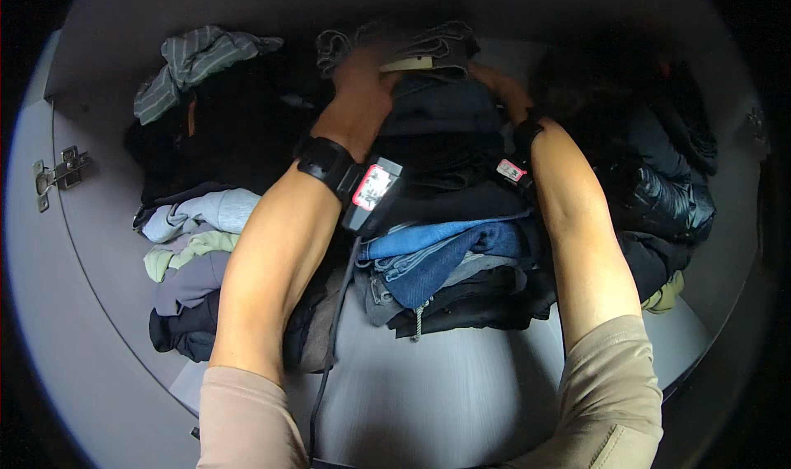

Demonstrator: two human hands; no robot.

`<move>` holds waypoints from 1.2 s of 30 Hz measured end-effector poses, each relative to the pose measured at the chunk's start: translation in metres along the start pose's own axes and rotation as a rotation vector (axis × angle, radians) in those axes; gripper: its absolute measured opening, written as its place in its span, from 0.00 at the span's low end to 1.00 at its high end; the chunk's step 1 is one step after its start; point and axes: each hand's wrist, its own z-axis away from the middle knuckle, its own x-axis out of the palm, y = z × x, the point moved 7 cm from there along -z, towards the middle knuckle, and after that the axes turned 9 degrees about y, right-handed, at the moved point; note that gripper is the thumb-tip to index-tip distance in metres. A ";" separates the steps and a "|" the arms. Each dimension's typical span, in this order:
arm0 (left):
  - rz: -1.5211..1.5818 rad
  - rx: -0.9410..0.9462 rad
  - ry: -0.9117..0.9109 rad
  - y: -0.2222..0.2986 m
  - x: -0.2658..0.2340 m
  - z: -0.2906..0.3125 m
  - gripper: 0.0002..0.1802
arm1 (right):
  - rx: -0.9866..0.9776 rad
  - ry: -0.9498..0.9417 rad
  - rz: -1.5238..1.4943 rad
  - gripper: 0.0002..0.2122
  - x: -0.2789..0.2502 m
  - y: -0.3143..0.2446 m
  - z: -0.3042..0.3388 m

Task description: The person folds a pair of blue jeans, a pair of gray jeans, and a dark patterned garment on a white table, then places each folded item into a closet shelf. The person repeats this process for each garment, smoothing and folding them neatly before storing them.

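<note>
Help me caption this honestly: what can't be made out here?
In the head view:
Left hand: fingertips, lost in blur and shadow at the grey garment.
Right hand: fingertips, hidden by the clothes there.
Dark clothes at right: separate outlines, lost in shadow.
Cable: far end, cut off by the lower edge.

Fingers hidden or blurred at the dark grey garment (pixel 451 51) topping the middle stack.
Left hand (pixel 362 78) smeared and dim, fingertips lost in folds, grip unclear; right hand (pixel 494 82) shows partly, fingers hidden at the garment's edge, grip also unclear. Pale strip (pixel 408 64) beside left hand too small to identify. Left forearm (pixel 272 255) covers part of the left-side clothes (pixel 194 259); black pile (pixel 198 152) above and dark clothes (pixel 606 115) at right too dark to separate. Sleeves (pixel 247 420) and cable (pixel 325 378) cut by lower edge; wrist-label print (pixel 375 186) illegible.
</note>
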 end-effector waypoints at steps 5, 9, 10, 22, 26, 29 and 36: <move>0.137 0.024 0.028 0.010 -0.042 0.002 0.32 | 0.101 0.023 -0.092 0.20 -0.005 -0.019 0.002; 0.329 0.037 -0.079 0.007 -0.032 0.000 0.32 | 0.119 -0.100 0.665 0.18 -0.071 -0.010 -0.073; 0.821 -0.325 -0.154 -0.005 -0.023 0.002 0.30 | 0.117 -0.116 0.762 0.18 -0.074 -0.019 -0.072; -0.697 0.188 -0.127 -0.024 -0.083 -0.072 0.10 | -0.147 -0.015 0.129 0.20 -0.009 -0.082 -0.067; 0.695 -0.206 -0.031 -0.056 -0.018 -0.098 0.11 | -0.157 -0.024 0.162 0.21 0.003 -0.083 -0.063; 0.709 -0.027 -0.173 -0.046 0.022 -0.079 0.11 | -0.127 -0.026 0.175 0.21 0.000 -0.066 -0.061; 0.091 0.454 -0.413 -0.065 0.055 0.003 0.20 | 0.112 -0.078 0.198 0.22 -0.012 0.009 -0.008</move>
